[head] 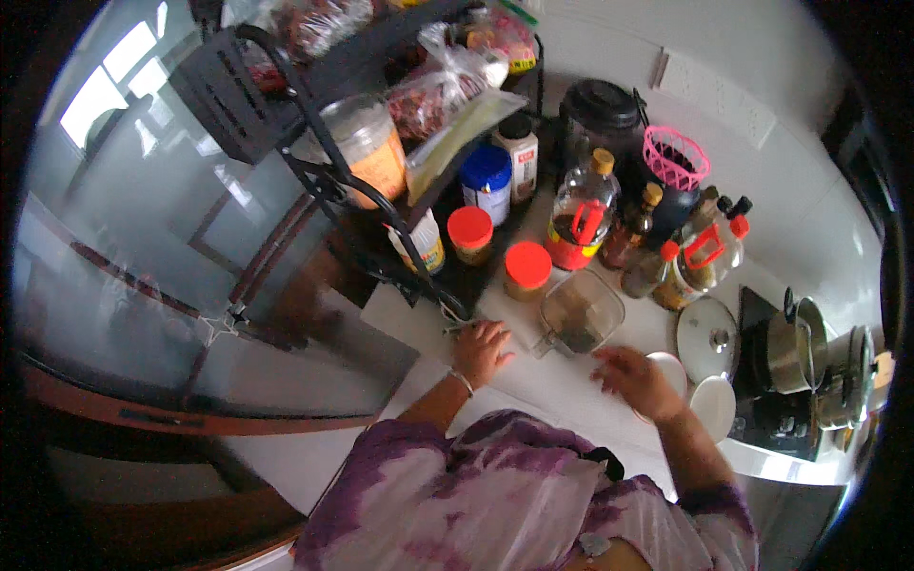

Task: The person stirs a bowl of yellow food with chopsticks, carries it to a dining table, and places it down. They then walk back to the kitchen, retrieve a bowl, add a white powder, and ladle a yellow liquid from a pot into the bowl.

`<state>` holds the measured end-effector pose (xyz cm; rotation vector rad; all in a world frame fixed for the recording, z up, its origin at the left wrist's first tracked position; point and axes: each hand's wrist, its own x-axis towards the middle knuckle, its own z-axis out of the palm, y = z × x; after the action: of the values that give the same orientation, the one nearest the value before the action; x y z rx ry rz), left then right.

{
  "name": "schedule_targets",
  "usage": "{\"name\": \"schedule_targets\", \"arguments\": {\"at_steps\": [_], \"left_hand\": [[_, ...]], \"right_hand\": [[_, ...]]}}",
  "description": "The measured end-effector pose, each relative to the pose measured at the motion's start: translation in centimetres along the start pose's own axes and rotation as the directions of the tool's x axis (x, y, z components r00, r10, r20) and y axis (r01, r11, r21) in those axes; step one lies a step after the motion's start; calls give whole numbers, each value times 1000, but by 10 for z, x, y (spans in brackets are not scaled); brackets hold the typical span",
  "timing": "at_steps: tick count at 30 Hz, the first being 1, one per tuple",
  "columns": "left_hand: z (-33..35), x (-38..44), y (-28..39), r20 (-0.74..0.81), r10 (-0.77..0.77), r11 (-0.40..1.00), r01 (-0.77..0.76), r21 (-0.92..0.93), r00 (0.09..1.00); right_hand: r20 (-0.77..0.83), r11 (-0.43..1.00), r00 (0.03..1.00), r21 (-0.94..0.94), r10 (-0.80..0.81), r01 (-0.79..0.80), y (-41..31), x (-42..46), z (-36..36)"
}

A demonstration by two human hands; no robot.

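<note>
My left hand (482, 353) rests on the white counter (528, 382), beside the front foot of a black metal rack (457, 303). Its thumb stands apart from the fingers and I see nothing held. A thin pale cord lies at its fingertips. My right hand (635, 382), slightly blurred, hovers just in front of a clear container with a handle (582, 307); the fingers hang loosely apart, with nothing visible in them. Something dark lies in the bottom of that container. Behind it stands a jar with a red lid (528, 265).
Sauce and oil bottles (582, 214) crowd the back. White bowls (712, 408) and a glass pot lid (705, 335) lie right of my right hand, before a stove with a steel pot (792, 350). Bagged food (443, 93) and jars fill the rack. Left is a glass-panelled door (143, 285).
</note>
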<state>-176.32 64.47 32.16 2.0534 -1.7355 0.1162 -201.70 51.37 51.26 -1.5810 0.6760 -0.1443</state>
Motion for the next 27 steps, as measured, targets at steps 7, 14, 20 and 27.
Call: {"name": "schedule_targets", "arguments": {"at_steps": [7, 14, 20, 27], "left_hand": [[-61, -26, 20, -179, -78, 997, 79, 4, 981], [-36, -76, 12, -20, -130, 990, 128, -58, 991], [-36, -51, 3, 17, -2, 998, 3, -65, 1000], [-44, -49, 5, 85, -59, 991, 69, -112, 995]], "right_hand": [[106, 628, 668, -259, -736, 734, -199, 133, 53], [370, 304, 609, -618, -702, 725, -284, 228, 116], [467, 229, 708, -725, -529, 649, -308, 247, 124], [534, 229, 688, -683, -492, 694, -306, 267, 120]]}}
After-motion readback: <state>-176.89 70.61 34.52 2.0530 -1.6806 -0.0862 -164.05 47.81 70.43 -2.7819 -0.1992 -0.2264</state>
